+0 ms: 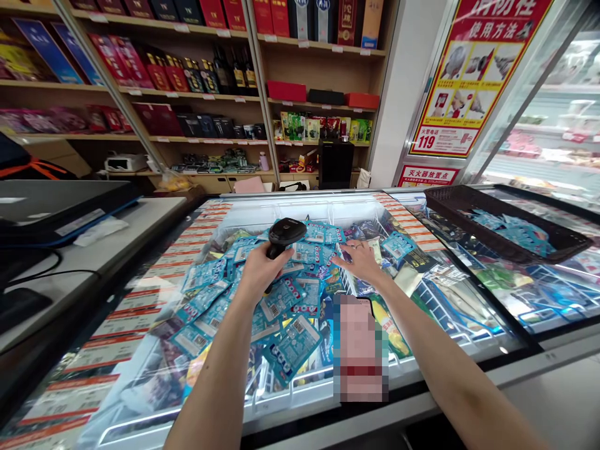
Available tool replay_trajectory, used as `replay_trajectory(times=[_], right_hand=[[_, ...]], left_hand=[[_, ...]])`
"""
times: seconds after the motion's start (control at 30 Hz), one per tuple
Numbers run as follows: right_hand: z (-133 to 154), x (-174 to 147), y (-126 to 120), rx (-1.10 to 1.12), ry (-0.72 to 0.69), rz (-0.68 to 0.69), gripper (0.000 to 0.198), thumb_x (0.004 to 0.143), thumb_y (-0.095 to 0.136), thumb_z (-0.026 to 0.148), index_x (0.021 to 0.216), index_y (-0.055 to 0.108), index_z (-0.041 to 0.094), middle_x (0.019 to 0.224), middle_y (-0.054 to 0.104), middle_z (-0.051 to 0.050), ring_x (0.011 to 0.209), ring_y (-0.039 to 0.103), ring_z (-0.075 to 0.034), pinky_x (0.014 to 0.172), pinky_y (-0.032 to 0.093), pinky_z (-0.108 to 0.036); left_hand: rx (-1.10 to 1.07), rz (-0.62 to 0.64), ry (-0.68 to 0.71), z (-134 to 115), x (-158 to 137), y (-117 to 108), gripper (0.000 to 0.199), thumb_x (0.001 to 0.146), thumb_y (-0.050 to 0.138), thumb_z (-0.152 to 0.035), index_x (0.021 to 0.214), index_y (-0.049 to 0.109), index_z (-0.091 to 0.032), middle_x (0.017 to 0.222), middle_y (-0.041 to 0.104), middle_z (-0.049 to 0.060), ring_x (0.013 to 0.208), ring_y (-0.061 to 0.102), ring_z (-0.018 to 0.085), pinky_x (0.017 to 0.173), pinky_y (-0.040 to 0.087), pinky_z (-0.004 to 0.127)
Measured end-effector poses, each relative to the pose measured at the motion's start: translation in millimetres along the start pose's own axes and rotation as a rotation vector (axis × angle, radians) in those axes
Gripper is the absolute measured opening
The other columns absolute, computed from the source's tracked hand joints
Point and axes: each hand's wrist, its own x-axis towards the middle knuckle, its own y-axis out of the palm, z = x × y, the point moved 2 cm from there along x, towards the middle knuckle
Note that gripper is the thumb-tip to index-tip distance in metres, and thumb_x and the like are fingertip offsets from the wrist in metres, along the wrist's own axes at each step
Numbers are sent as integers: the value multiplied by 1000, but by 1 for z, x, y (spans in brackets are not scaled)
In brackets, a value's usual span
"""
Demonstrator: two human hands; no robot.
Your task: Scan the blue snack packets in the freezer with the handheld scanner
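My left hand (263,270) is wrapped round the handle of a black barcode scanner (287,231), its head up and tilted toward the far side. Under and around it, many blue packets (294,347) with printed barcodes lie spread over the glass top of a chest freezer (262,209). My right hand (360,261) reaches over the right edge of the packets, fingers spread, its fingertips close to a packet. Whether they touch it I cannot tell. One packet (397,245) lies apart, right of my right hand. A phone (360,350) with a blurred-out screen lies on the glass near me.
A dark brown basket (497,222) with more blue packets stands on the right. Orange-and-white price labels (112,331) line the freezer's left side. At the left is a counter (154,209) with dark equipment and cables. Stocked shelves (187,90) stand behind the freezer.
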Motion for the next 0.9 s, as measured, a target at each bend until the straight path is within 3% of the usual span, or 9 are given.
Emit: replay_trajectory(times=[0.2,0.4,0.57,0.67,0.8,0.9], right_hand=[[8,-1,7,-13,-6,22,62,71,61,66,120,61,29,131,50,-10,120,39,-34,96,30,-50],[-1,5,6,128,137,11,58,65,69,56,110,58,21,116,57,-9,113,45,-32,92,34,-45],[-8,4,-1,374,240,-101,44,72,66,41,108,52,20,100,63,-6,88,57,-23,80,42,-37],[-11,3,-4,508,251,-196,35,74,62,34,105,51,20,85,63,-2,71,57,-19,70,44,-32],[-12,1,-5,680,251,-298,34,74,61,33,105,53,20,74,60,1,64,56,-16,63,46,-28],[-16,0,-5,808,270,-370,38,76,59,39,109,54,20,79,61,0,62,56,-15,54,48,-26]], left_hand=[[7,-3,-7,-3,-2,2,34,72,60,-51,74,56,-17,44,50,-3,41,45,12,44,32,24],[16,3,4,-2,-1,2,35,73,60,-52,75,56,-18,43,50,-3,40,45,13,43,32,24],[14,1,-2,-3,-1,2,35,72,60,-52,77,57,-17,42,49,-3,39,44,13,42,31,24],[-4,2,-2,-4,-2,2,34,71,61,-51,77,57,-17,41,49,-3,39,44,13,42,30,24],[7,11,1,-3,-2,2,35,71,61,-51,76,57,-17,42,49,-3,39,44,12,43,31,24],[33,31,11,-2,-2,2,36,72,60,-53,76,56,-17,43,50,-3,40,44,12,43,31,24]])
